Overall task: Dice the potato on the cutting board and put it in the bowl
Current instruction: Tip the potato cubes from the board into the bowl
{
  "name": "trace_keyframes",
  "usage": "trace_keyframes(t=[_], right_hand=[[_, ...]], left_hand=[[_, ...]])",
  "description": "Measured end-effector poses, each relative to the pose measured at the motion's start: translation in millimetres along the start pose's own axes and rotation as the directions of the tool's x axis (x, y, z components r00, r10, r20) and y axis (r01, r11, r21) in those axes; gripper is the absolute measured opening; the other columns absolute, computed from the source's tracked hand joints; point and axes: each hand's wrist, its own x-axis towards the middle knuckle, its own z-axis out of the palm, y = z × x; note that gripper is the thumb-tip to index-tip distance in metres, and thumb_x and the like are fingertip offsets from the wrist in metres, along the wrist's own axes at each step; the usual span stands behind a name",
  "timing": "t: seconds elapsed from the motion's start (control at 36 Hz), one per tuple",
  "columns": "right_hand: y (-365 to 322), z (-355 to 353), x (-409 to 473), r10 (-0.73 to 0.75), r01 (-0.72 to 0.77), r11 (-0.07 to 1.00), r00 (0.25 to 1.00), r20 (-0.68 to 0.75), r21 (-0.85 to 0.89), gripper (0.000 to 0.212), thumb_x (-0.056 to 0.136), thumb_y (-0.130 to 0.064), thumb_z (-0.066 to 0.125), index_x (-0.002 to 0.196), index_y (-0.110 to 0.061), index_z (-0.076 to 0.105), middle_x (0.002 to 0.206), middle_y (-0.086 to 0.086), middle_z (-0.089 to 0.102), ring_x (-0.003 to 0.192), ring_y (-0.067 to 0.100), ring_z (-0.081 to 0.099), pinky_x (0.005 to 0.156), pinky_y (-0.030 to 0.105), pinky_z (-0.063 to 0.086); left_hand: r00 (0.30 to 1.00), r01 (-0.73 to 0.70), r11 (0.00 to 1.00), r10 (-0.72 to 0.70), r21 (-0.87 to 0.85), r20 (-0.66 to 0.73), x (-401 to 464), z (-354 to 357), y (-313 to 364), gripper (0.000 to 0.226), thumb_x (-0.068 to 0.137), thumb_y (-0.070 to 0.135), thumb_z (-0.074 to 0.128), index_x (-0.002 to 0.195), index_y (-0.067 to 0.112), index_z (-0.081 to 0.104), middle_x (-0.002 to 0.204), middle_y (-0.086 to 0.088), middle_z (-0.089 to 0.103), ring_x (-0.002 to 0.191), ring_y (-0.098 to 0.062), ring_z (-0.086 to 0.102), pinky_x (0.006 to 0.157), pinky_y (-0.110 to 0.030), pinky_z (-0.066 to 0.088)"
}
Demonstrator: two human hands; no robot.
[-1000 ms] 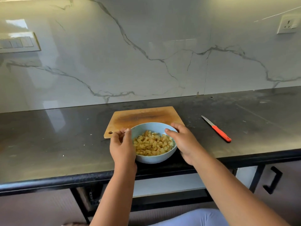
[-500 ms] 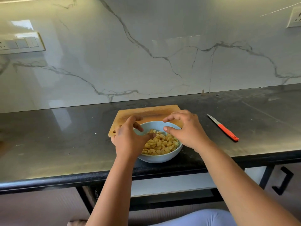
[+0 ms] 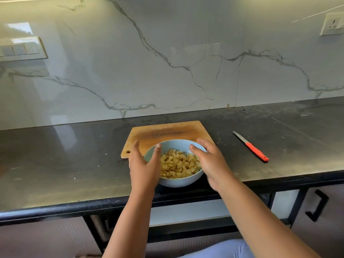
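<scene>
Fingers [image 3: 157, 148] straight, both hands flank upright bowl [image 3: 178, 181].

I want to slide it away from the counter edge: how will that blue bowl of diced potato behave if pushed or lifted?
The bowl looks rigid with a rounded underside, so a push high on its rim may rock it. Filled well with diced potato, it is probably fairly heavy for its size. It sits partly on the cutting board, near the countertop edge, so it may tilt when slid.
</scene>
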Motion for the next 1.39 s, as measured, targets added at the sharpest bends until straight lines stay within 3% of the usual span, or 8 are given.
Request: trace_keyframes(t=[0.08, 0.28, 0.42, 0.83, 1.03, 1.14, 1.25, 1.39], right_hand=[[1, 5, 0, 0.097, -0.093, 0.99, 0.995, -0.033, 0.109, 0.059, 0.095, -0.03, 0.06, 0.148, -0.022, 0.036, 0.15, -0.004, 0.037, 0.134, 0.017, 0.04, 0.102, 0.032, 0.036], [-10, -8, 12, 0.184, -0.168, 0.96, 0.982, -0.049, 0.225, 0.048, 0.079, -0.028, 0.067, 0.123, -0.013, 0.055, 0.127, 0.007, 0.058, 0.117, 0.026, 0.056, 0.104, 0.047, 0.044], [-39, -58, 61, 0.116, -0.048, 0.951, 0.971, -0.21, 0.307, 0.042, 0.087, 0.001, 0.054, 0.126, 0.014, 0.044, 0.131, 0.036, 0.045, 0.1, 0.034, 0.058, 0.086, 0.039, 0.042], [1, -148, 266, 0.173, -0.082, 0.968, 0.901, -0.398, 0.236, 0.03, 0.096, -0.006, 0.042, 0.113, -0.005, 0.067, 0.098, 0.015, 0.064, 0.079, 0.028, 0.062, 0.058, 0.028, 0.046], [30, -166, 313, 0.199, -0.155, 0.977, 0.908, -0.368, 0.145, 0.035, 0.1, -0.01, 0.041, 0.126, -0.014, 0.063, 0.127, 0.012, 0.06, 0.111, 0.031, 0.059, 0.091, 0.04, 0.049], [14, -166, 297, -0.009, -0.087, 0.963, 0.935, -0.354, -0.253, 0.043, 0.096, -0.004, 0.044, 0.138, -0.009, 0.05, 0.139, 0.011, 0.048, 0.125, 0.027, 0.047, 0.098, 0.035, 0.04], [-13, -144, 265, -0.436, 0.278, 0.768, 0.887, -0.152, -0.578, 0.041, 0.094, -0.003, 0.048, 0.134, -0.009, 0.052, 0.133, 0.009, 0.051, 0.12, 0.02, 0.052, 0.092, 0.02, 0.038], [-28, -90, 202, -0.215, 0.38, 0.52, 0.925, 0.313, -0.765, 0.037, 0.096, -0.029, 0.056, 0.129, -0.014, 0.057, 0.127, 0.003, 0.059, 0.112, 0.019, 0.057, 0.091, 0.027, 0.045]], left_hand=[[0.968, 0.251, 0.922, -0.246, -0.295, 0.054, -6, 9, -2, 0.06, 0.091, 0.04, 0.065, 0.144, 0.026, 0.041, 0.142, 0.0, 0.048, 0.125, -0.022, 0.052, 0.104, -0.044, 0.046], [0.951, 0.309, 0.837, -0.279, -0.451, 0.134, 10, 27, 13, 0.05, 0.08, 0.031, 0.068, 0.128, 0.027, 0.055, 0.117, -0.008, 0.065, 0.099, -0.03, 0.068, 0.077, -0.047, 0.058], [0.949, 0.245, 0.884, -0.134, -0.397, 0.286, 32, 76, 56, 0.058, 0.087, 0.006, 0.053, 0.141, 0.025, 0.041, 0.119, -0.005, 0.057, 0.099, -0.022, 0.061, 0.078, -0.037, 0.055], [0.767, 0.147, 0.988, -0.139, 0.04, 0.627, 149, 249, 44, 0.083, 0.089, 0.002, 0.046, 0.156, 0.026, 0.003, 0.144, -0.013, 0.041, 0.126, -0.034, 0.048, 0.105, -0.046, 0.045], [0.748, -0.003, 0.984, -0.115, 0.176, 0.654, 167, 281, 35, 0.062, 0.094, 0.009, 0.046, 0.151, 0.014, 0.02, 0.132, -0.01, 0.047, 0.113, -0.029, 0.052, 0.092, -0.042, 0.047], [0.77, -0.077, 0.972, -0.085, 0.223, 0.633, 175, 283, 36, 0.064, 0.097, 0.019, 0.053, 0.152, 0.015, 0.022, 0.148, -0.013, 0.039, 0.128, -0.03, 0.045, 0.097, -0.038, 0.043], [0.849, -0.264, 0.916, 0.071, 0.303, 0.524, 180, 247, 47, 0.068, 0.098, 0.037, 0.056, 0.154, 0.019, 0.024, 0.159, -0.004, 0.027, 0.143, -0.026, 0.031, 0.109, -0.037, 0.035], [0.913, -0.322, 0.6, -0.007, 0.732, 0.408, 208, 150, 47, 0.06, 0.096, 0.048, 0.052, 0.142, 0.012, 0.043, 0.147, -0.012, 0.044, 0.131, -0.034, 0.044, 0.105, -0.043, 0.039]])
